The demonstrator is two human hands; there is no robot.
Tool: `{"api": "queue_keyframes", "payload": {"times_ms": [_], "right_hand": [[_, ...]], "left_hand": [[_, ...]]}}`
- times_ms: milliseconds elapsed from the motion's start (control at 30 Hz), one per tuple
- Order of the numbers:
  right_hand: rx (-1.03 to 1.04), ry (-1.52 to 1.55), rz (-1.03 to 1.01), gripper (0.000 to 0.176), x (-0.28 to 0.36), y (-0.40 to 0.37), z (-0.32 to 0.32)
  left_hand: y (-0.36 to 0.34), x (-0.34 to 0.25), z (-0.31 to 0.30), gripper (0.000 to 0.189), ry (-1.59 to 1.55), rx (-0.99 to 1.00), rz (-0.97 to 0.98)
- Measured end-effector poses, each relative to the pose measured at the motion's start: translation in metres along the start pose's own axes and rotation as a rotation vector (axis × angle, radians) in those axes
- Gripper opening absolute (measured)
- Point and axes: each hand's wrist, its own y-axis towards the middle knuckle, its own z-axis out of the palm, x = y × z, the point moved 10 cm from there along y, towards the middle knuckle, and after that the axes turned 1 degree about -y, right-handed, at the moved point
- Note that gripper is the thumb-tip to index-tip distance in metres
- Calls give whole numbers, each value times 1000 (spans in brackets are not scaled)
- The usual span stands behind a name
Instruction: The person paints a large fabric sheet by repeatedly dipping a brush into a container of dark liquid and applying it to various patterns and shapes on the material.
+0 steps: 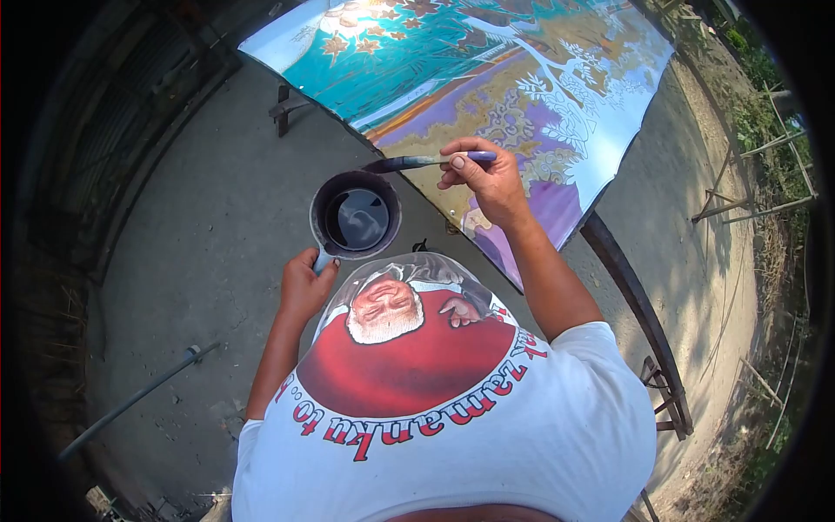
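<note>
My left hand (304, 283) is closed around the pale handle of a round pot (319, 228), held out in front of my shirt. Dark, shiny liquid (358, 219) in the pot reflects the sky. With my right hand (487, 181) I pinch a paintbrush (430, 161) by its purple-ended handle. Its dark bristles point left, just above the pot's far rim. Under the brush and my right forearm stretches a painted cloth (452, 96), with teal, purple, brown and white areas and outlined leaves and branches.
A dark curved beam (639, 322) runs beside the cloth's right edge. A wooden support (285, 109) stands under its left edge. On the left, a pole (135, 402) lies over the grey ground (200, 226). Bamboo poles (770, 148) and greenery are at far right.
</note>
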Motion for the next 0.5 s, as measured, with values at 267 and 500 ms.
{"api": "queue_keyframes", "payload": {"times_ms": [267, 500], "right_hand": [[-188, -187, -150, 20, 3, 40, -18], [-117, -271, -147, 21, -19, 70, 16]], "left_hand": [[-6, 4, -5, 28, 6, -14, -20], [-12, 7, -8, 28, -19, -37, -44]]}}
